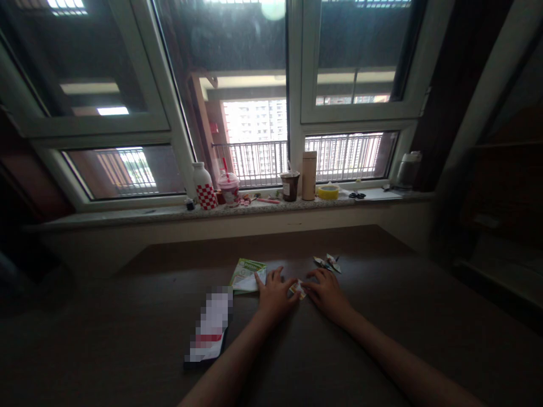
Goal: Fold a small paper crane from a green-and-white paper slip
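Note:
A small piece of folded paper [298,290], white with orange and coloured print, lies on the dark table between my hands. My left hand [275,294] has its thumb and index finger at the paper's left side, while its other fingers spread toward a green and white booklet [246,277]. From the right, my right hand [326,295] holds the paper's other edge with its fingertips; its fingers are bent. Just beyond that hand rest folded printed paper pieces [327,263]. Fine folds are too small to make out.
A pixelated flat white item with a red band [208,330] lies left of my left forearm. Along the stone windowsill [254,208] stand a checkered bottle [205,186], a pink drink cup [229,190], a dark cup [290,186], a tan flask [309,176], yellow tape [328,193] and scissors [357,195].

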The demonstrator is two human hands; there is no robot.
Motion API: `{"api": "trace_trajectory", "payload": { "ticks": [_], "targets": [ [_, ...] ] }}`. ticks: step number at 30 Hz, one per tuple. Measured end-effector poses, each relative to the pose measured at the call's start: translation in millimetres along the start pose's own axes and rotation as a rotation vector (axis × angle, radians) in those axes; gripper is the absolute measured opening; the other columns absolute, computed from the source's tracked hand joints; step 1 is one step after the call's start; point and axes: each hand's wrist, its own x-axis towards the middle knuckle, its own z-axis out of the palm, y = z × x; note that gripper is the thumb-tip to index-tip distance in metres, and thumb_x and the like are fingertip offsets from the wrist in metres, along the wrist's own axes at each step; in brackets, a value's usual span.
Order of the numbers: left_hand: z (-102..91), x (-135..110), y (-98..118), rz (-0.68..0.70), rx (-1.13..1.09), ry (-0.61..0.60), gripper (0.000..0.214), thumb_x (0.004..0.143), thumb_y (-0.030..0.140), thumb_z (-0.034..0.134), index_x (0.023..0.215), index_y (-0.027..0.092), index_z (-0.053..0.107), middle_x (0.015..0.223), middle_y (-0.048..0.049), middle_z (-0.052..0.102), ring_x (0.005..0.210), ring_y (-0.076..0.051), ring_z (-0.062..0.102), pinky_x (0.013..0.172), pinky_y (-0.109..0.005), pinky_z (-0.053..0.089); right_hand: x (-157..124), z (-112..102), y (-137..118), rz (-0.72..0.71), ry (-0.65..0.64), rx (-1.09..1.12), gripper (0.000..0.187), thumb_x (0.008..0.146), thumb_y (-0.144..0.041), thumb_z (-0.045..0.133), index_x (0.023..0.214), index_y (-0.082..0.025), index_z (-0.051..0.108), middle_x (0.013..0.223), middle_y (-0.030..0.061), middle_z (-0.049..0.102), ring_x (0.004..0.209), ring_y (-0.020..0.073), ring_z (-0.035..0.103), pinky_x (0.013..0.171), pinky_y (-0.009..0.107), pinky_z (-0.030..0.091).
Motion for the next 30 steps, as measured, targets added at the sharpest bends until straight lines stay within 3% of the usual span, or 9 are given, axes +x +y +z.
{"api": "trace_trajectory", "payload": {
  "ticks": [4,8,15,30],
  "targets": [
    [1.4,0.8,-1.2,-0.006,0.012,-0.011,0.037,0.086,0.058,0.058,0.121,0.049,0.064,0.151,-0.0045,0.045,0.136,-0.034,0.039,0.109,-0.078,0.001,-0.1,1.2,1.6,-0.093,-0.054,0.050,0.023,0.094,-0.023,0.057,0.110,-0.032,0.072,0.115,0.0036,0.071,0.117,0.0249,0.055,0.110,0.054,0.031],
    [1.1,0.7,-1.0,0.007,0.026,0.003,0.036,0.086,0.057,0.057,0.121,0.050,0.065,0.150,-0.0035,0.047,0.136,-0.036,0.040,0.109,-0.078,0.004,0.6,-1.7,0.0,-0.064,-0.089,0.086,0.025,0.095,-0.023,0.056,0.110,-0.035,0.072,0.114,0.0006,0.073,0.120,0.0259,0.055,0.112,0.058,0.025],
    [-6.7,-2.5,-0.1,0.073,0.043,0.058,0.032,0.087,0.054,0.058,0.116,0.046,0.069,0.149,-0.0046,0.048,0.135,-0.037,0.040,0.111,-0.077,0.002,2.9,-9.6,-3.5,0.022,-0.125,0.073,0.023,0.094,-0.033,0.059,0.112,-0.037,0.072,0.114,-0.0009,0.074,0.120,0.0290,0.054,0.109,0.057,0.030],
    [-19.9,-5.2,1.1,0.151,0.059,0.119,0.019,0.085,0.044,0.065,0.088,0.033,0.080,0.136,-0.0074,0.060,0.126,-0.034,0.050,0.111,-0.076,0.007,4.5,-12.4,-6.8,0.067,-0.164,0.046,0.024,0.094,-0.034,0.057,0.112,-0.036,0.072,0.115,-0.0012,0.074,0.121,0.0290,0.054,0.110,0.056,0.029]
  ]
}}
